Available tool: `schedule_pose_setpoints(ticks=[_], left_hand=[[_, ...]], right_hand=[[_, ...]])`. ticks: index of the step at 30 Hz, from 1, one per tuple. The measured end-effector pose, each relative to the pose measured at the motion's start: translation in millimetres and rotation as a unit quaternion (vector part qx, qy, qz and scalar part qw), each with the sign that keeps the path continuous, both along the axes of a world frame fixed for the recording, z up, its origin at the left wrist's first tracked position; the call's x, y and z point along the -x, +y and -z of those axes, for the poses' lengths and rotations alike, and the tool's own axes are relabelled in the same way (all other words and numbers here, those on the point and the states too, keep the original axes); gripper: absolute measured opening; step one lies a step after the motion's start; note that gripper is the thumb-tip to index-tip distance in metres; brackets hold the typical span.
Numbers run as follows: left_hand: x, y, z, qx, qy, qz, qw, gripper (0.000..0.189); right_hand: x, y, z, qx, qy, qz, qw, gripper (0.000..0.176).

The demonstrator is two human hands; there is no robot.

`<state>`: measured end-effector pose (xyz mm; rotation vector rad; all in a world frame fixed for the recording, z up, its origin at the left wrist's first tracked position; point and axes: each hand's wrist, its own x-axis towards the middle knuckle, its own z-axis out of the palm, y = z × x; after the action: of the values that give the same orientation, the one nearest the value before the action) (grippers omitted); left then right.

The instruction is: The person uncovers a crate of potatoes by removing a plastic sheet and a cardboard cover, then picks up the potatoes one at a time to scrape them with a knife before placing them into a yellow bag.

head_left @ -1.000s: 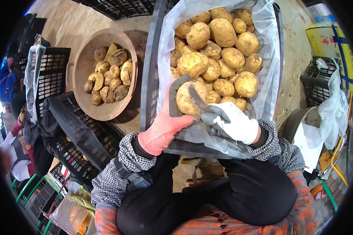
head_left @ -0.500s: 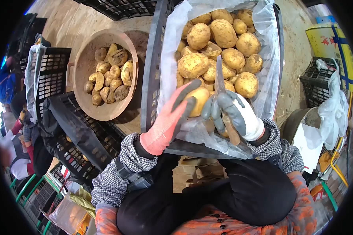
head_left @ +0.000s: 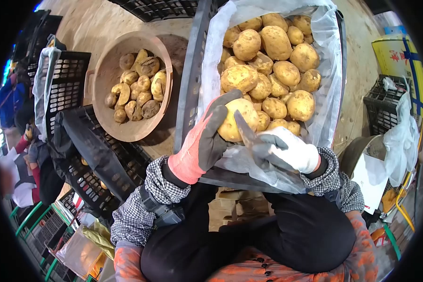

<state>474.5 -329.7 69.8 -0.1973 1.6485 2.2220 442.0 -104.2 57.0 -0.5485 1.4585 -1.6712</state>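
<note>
Potato (head_left: pixel 229 124): left hand (head_left: pixel 207 138) curls around it | Knife (head_left: pixel 244 127): right hand (head_left: pixel 284 148) grips it, blade over potato, can't tell if touching | Crate (head_left: pixel 191 80): more potatoes (head_left: pixel 273 75) piled inside

At far right, a yellow carton (head_left: pixel 391 58) with red lettering, bound in blue strapping (head_left: pixel 416 58), near a slotted black crate (head_left: pixel 375 117) partly hung with clear plastic (head_left: pixel 402 141). Below, a white sheet (head_left: pixel 367 181) propped against a round, dark-sided tub (head_left: pixel 351 157), with a bent yellow bar (head_left: pixel 401 214) close by. At left, a tall black crate (head_left: pixel 68 87) with a pale liner (head_left: pixel 41 89) over its edge, just above another crate (head_left: pixel 87 181) draped in dark sheeting (head_left: pixel 87 148). At the far left edge, another person in red sleeves (head_left: pixel 21 144); lower down, green rails (head_left: pixel 27 218) and an olive-coloured bag (head_left: pixel 98 238).
</note>
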Motion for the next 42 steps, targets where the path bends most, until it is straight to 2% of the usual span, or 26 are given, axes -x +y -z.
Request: schedule_pose_setpoints(ticks=[2,4,5,6,9,11,13,15,17,18,19,20,22,23,24,27,28,29,31,32,34,36,38,39,40,42], left_hand=[[-5,-11,-20,-0.172,-0.107,-0.05,0.978,0.053],[-30,-68,-22,-0.182,-0.123,-0.103,0.97,0.061],[-39,-87,-29,-0.067,-0.035,-0.21,0.975,0.062],[-52,-118,-43,0.047,0.026,-0.272,0.961,0.066],[-134,-231,-55,0.398,0.049,-0.341,0.85,0.054],[-194,-265,-58,0.459,-0.045,-0.41,0.787,0.043],[-225,-278,-54,0.664,-0.124,-0.325,0.662,0.043],[-191,-265,-54,0.768,0.066,-0.207,0.603,0.043],[-103,-165,-67,0.454,0.053,-0.312,0.833,0.04],[-65,-117,-69,0.51,0.107,-0.199,0.83,0.042],[-33,-79,-76,0.602,0.225,0.003,0.767,0.049],[-6,-49,-61,0.504,0.288,0.165,0.797,0.053],[32,26,-30,0.431,0.387,0.425,0.696,0.047],[27,53,3,0.452,0.511,0.4,0.612,0.042],[19,64,40,0.421,0.574,0.373,0.595,0.04],[40,82,24,0.438,0.471,0.508,0.574,0.047],[38,76,27,0.406,0.423,0.476,0.655,0.058],[38,69,22,0.407,0.422,0.478,0.654,0.058],[38,53,-5,0.214,0.189,0.266,0.921,0.063],[35,48,-22,0.052,-0.033,0.189,0.98,0.057],[28,33,-23,-0.127,-0.159,0.067,0.977,0.048],[15,21,-21,-0.232,-0.205,0.012,0.951,0.053],[8,17,-17,-0.227,-0.188,-0.011,0.955,0.053],[5,16,-12,-0.228,-0.175,-0.031,0.957,0.054],[2,12,-2,-0.021,-0.057,0.042,0.997,0.054],[1,14,-6,-0.065,-0.084,0.023,0.994,0.056]], right_hand=[[0,3,1,0.046,0.067,-0.041,0.996,0.036],[6,16,-2,0.173,-0.115,0.19,0.96,0.032],[9,24,-3,0.23,-0.203,0.301,0.903,0.031],[20,34,-2,0.292,-0.191,0.291,0.891,0.031],[27,47,-4,0.383,-0.217,0.333,0.834,0.034],[35,50,-2,0.442,-0.288,0.306,0.793,0.036],[36,49,-1,0.451,-0.28,0.295,0.795,0.035],[35,48,-1,0.435,-0.264,0.309,0.803,0.035],[36,47,0,0.436,-0.264,0.322,0.798,0.034],[36,48,1,0.425,-0.268,0.323,0.802,0.034],[36,48,2,0.417,-0.271,0.323,0.805,0.034],[35,47,2,0.416,-0.269,0.325,0.806,0.034],[33,47,0,0.363,-0.301,0.399,0.786,0.037],[34,49,0,0.36,-0.299,0.402,0.787,0.037],[34,50,1,0.363,-0.305,0.396,0.787,0.037],[34,50,1,0.373,-0.315,0.385,0.783,0.036],[33,49,-2,0.352,-0.307,0.377,0.8,0.036],[33,49,-3,0.331,-0.3,0.365,0.817,0.036],[28,46,-2,0.316,-0.276,0.351,0.837,0.039],[22,41,-6,0.222,-0.197,0.35,0.888,0.042],[14,39,-18,0.073,-0.028,0.262,0.962,0.045],[9,30,-25,0.006,-0.107,0.173,0.979,0.038],[-3,17,-19,0.015,-0.238,0.165,0.957,0.04],[-2,16,-16,0.013,-0.239,0.166,0.957,0.04],[0,17,-11,-0.039,-0.189,0.131,0.972,0.043],[7,13,-20,-0.123,-0.184,0.087,0.971,0.048]])
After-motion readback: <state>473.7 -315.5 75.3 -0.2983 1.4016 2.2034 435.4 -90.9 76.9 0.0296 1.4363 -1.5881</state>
